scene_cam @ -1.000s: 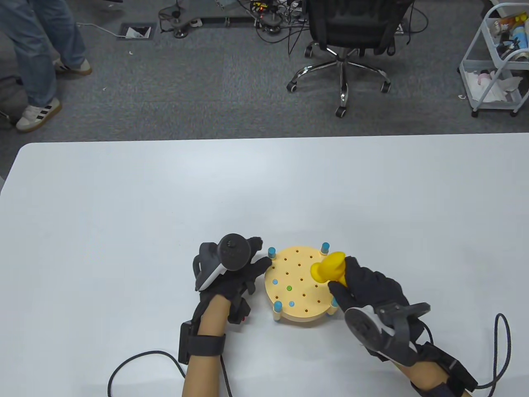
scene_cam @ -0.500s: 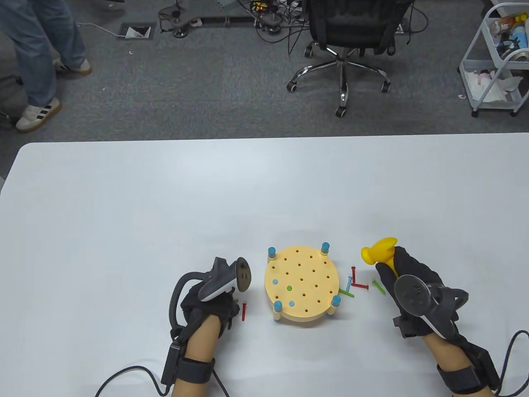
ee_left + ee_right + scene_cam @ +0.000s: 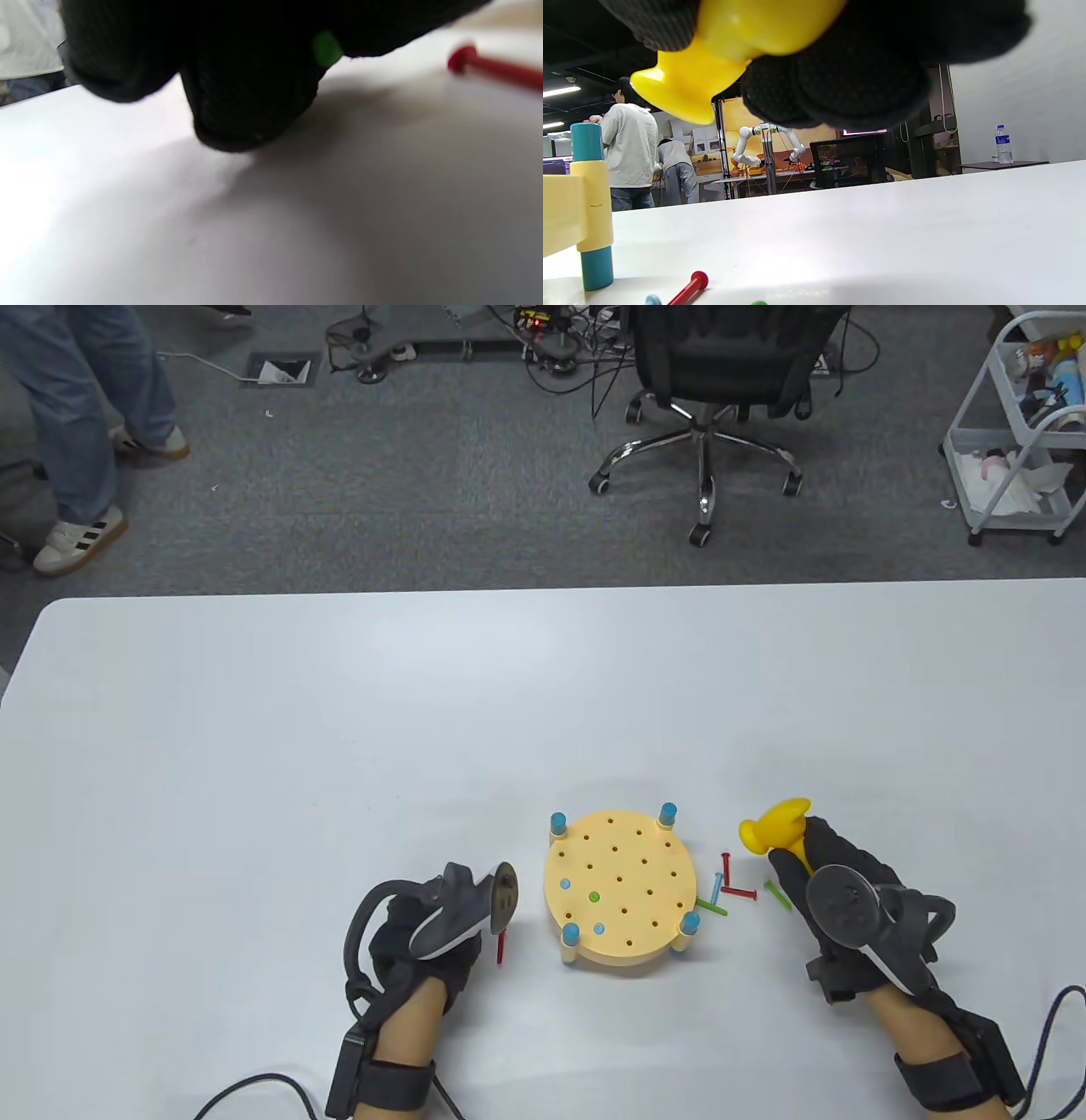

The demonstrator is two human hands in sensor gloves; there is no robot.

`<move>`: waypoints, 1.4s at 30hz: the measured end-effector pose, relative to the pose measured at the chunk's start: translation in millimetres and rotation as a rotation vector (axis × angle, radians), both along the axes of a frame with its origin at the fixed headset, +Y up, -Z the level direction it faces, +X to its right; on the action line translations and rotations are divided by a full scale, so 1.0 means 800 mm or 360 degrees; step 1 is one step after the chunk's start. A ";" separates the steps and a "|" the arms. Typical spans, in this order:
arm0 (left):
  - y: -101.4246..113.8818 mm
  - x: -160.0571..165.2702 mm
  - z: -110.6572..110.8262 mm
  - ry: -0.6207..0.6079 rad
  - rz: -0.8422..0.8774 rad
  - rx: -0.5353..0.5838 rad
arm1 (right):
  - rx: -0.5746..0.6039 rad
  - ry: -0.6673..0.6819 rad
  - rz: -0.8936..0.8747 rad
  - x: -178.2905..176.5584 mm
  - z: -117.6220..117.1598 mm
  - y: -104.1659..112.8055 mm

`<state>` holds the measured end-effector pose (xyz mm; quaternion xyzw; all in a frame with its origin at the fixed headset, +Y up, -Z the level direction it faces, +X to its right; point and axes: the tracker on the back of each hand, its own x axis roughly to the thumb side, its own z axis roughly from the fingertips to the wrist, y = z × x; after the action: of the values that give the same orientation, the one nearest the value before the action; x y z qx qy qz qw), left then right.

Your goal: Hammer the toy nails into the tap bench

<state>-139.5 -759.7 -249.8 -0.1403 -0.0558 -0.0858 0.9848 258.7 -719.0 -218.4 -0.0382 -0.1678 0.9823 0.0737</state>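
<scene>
loose nails [image 3: 728,887] between tap bench [image 3: 618,891] and right hand [image 3: 836,891]

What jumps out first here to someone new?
The round tan tap bench near the table's front edge, with three nail heads, two blue and one green, already seated in its holes. Right of it, the right hand grips a bright yellow toy hammer above the table. Loose nails lie between bench and hammer, and a red nail lies by the left hand, which pinches something green.
</scene>
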 end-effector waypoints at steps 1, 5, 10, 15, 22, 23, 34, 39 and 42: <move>0.007 -0.007 0.000 0.0033 0.0110 0.0030 | -0.0002 0.0002 -0.0004 0.000 0.000 -0.001; 0.032 -0.024 0.008 0.0064 0.0488 0.0223 | -0.0024 0.0008 0.0000 -0.001 -0.001 -0.003; 0.062 -0.012 0.023 -0.0066 0.0805 0.0416 | -0.0052 0.0009 0.0012 -0.002 -0.004 -0.007; 0.097 0.037 0.045 -0.0274 0.0870 0.0583 | -0.0075 0.0017 0.0009 -0.003 -0.004 -0.006; 0.128 0.154 0.051 -0.0639 0.0422 0.0453 | -0.0093 0.0065 -0.0002 -0.006 -0.003 -0.005; 0.127 0.165 0.049 -0.0666 0.0345 0.0421 | -0.0091 0.0070 -0.0003 -0.007 -0.003 -0.005; 0.101 0.224 0.034 -0.0724 -0.0200 0.0286 | -0.0093 0.0092 -0.0016 -0.008 -0.003 -0.004; 0.097 0.225 0.032 -0.0706 -0.0248 0.0270 | -0.0091 0.0098 -0.0017 -0.008 -0.003 -0.004; 0.094 0.226 0.032 -0.0717 -0.0259 0.0266 | -0.0091 0.0099 -0.0013 -0.008 -0.003 -0.004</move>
<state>41.6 -684.6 -223.9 -0.0397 -0.2552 -0.1981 0.9455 252.1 -722.3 -220.7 -0.0103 -0.1370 0.9871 0.0819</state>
